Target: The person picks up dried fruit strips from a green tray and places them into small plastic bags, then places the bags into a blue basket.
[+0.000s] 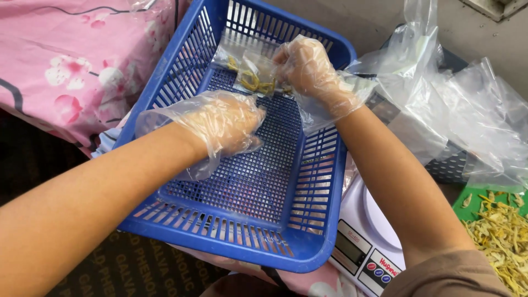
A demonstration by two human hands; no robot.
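- Blue slotted plastic basket [308, 181]: holds one small clear plastic bag [250, 69] of yellowish dried strips, lying near the far wall.
- Right hand [308, 69], in a loose clear glove: fingers pinched together on the bag's edge.
- Left hand [225, 124], gloved: over the basket floor, fingers curled, touching nothing.
- White digital kitchen scale [366, 242] just right of the basket.
- Green tray [467, 201] at far right: heap of yellow dried strips [500, 236].

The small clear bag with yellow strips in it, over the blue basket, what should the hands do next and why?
Probably let go and lay the bag on the basket floor. The right hand pinches it just above the mesh, and the left hand hovers beside it, holding nothing.
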